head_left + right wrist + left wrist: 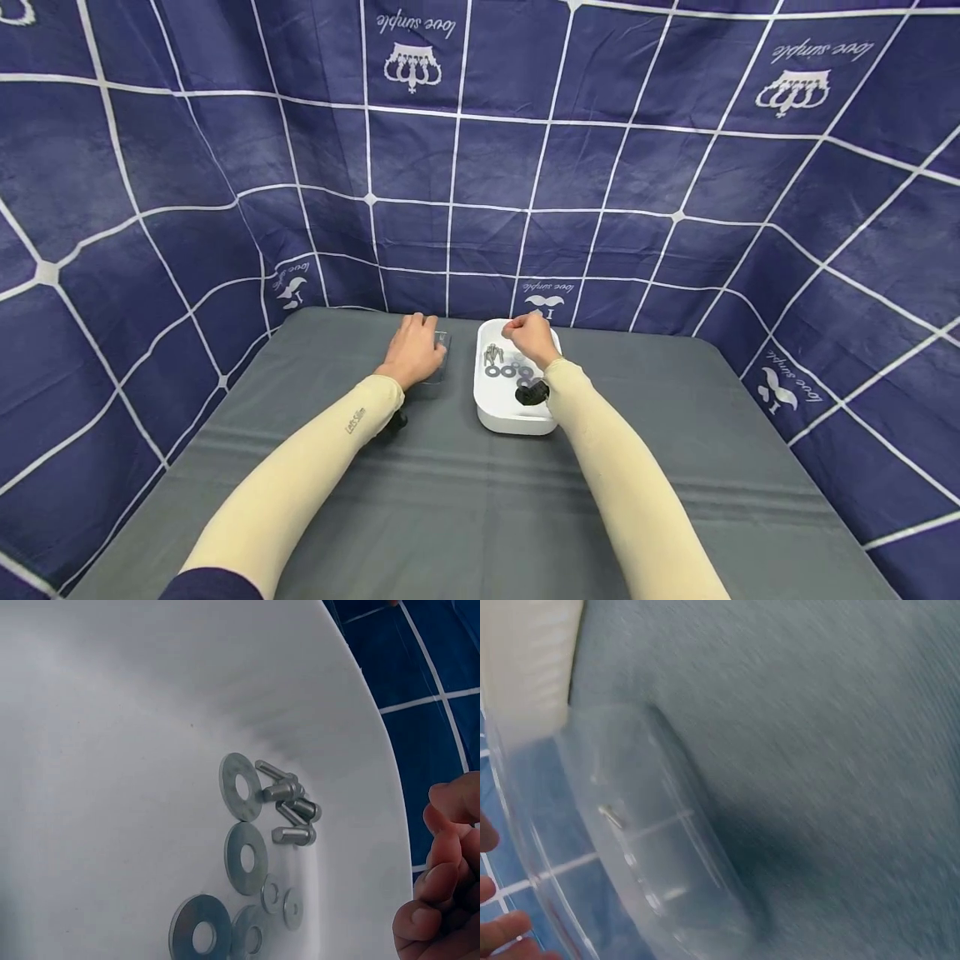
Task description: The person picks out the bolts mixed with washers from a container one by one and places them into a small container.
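Observation:
My right hand (531, 337) is over the far right part of a white tub (517, 425), its fingers curled and the thumb close to the index fingertip. No object shows between those fingertips (442, 796). Inside the tub lie several flat metal washers (246, 859) of different sizes and a small heap of metal pins (294, 825). My left hand (414, 352) is at a clear plastic container (442, 358), with fingers loosely extended; whether they touch its wall I cannot tell. One small metal pin (613, 817) appears in that container in the blurred left wrist view.
A black object (532, 393) overlaps the tub's near right part, close to the right sleeve. Grey cloth (480, 500) covers the table. Blue curtain with white lines (495, 167) rises behind the table and along both sides.

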`<control>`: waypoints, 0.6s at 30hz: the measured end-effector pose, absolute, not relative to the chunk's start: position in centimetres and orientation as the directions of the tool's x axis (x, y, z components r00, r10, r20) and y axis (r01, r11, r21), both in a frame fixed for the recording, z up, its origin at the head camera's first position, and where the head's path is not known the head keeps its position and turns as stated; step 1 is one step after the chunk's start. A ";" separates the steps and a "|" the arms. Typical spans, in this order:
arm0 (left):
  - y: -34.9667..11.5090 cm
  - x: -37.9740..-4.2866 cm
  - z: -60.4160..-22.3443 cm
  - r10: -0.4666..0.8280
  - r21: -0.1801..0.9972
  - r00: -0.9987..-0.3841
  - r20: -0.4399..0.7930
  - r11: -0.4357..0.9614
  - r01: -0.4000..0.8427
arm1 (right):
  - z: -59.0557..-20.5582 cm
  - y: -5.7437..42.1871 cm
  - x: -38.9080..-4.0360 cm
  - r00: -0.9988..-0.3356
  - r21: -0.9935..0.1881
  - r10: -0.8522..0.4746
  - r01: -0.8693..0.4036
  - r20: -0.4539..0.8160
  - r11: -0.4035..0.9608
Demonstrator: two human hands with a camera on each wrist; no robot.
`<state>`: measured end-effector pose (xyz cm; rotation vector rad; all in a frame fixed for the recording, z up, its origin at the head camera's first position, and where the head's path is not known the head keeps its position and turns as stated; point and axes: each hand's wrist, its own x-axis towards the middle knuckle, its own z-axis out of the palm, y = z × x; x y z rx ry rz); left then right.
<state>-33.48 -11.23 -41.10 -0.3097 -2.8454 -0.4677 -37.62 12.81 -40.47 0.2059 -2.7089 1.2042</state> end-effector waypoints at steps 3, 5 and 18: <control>-11.1 -33.1 -41.5 0.150 0.295 -0.952 0.267 0.928 0.229 | -41.3 12.3 -37.5 -0.976 -0.715 -0.085 -0.206 0.201 0.668; -11.0 -33.0 -41.6 0.149 0.292 -0.952 0.266 0.929 0.227 | -41.6 12.0 -37.5 -0.975 -0.714 -0.099 -0.215 0.201 0.667; -8.2 -33.8 -40.8 0.220 0.339 -0.933 0.284 0.887 0.313 | -41.0 13.4 -37.4 -0.978 -0.710 -0.031 -0.172 0.208 0.683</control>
